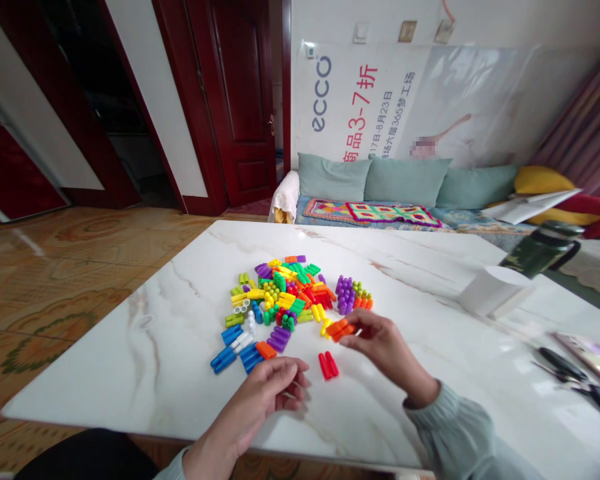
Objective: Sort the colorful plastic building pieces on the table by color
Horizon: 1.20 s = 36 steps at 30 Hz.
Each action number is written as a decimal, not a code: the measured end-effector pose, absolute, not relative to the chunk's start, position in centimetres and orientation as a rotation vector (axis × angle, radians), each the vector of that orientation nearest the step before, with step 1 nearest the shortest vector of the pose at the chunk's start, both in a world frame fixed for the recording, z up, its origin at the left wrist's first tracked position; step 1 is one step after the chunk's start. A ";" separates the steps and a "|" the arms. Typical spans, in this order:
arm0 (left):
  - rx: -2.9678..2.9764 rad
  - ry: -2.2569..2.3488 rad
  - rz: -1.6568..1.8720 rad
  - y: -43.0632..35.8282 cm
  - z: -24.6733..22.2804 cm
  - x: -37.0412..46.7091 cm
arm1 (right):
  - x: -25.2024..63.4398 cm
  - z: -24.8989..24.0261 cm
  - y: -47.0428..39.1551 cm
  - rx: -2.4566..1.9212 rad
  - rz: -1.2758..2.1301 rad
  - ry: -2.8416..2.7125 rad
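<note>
Between the thumb and fingers of my right hand (383,343) is an orange plastic block (340,329), held just above the white tabletop beside a small yellow block (325,327). My left hand (275,387) rests near the table's front edge, loosely curled with nothing visible in it. Just beyond its knuckles lie an orange block (266,350) and blue blocks (250,358). A red block (329,366) lies alone between the two hands. Farther off spreads a mixed pile of coloured blocks (285,287). Purple blocks (345,295) stand grouped at its right, next to olive and orange ones.
On the right of the marble-patterned table (180,400) are a white paper box (495,291), a camouflage flask (543,250), black-handled scissors (575,380) and a phone (593,357). A sofa with green cushions (410,180) stands behind the table.
</note>
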<state>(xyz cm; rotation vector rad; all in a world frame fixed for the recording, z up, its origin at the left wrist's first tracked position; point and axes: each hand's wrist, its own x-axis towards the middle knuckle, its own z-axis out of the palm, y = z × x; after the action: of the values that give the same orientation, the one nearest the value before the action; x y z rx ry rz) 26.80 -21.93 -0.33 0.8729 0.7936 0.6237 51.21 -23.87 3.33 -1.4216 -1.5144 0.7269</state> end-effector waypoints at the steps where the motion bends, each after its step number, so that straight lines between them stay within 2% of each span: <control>1: 0.870 0.816 0.642 -21.8 -0.3 26.8 | 53.1 3.4 -23.3 -1.534 0.634 -1.551; 6: 0.879 0.833 0.652 -21.6 -0.2 26.6 | 59.1 2.5 -21.7 -2.064 0.244 -1.808; 13: 0.902 0.846 0.633 -21.7 -0.2 26.6 | 58.0 -0.2 -22.0 -2.169 0.073 -1.653; 21: 0.929 0.846 0.621 -21.7 0.0 26.7 | 56.3 -1.0 -22.4 -2.383 0.141 -1.505; 36: 0.942 0.849 0.614 -21.8 0.1 26.4 | 56.5 -1.6 -20.5 -2.361 0.094 -1.463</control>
<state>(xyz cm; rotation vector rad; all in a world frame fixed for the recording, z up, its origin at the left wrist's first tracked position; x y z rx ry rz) 26.44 -21.80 0.07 0.9420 0.8493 0.6142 56.50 -20.52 -1.58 -2.3611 -1.4635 0.0941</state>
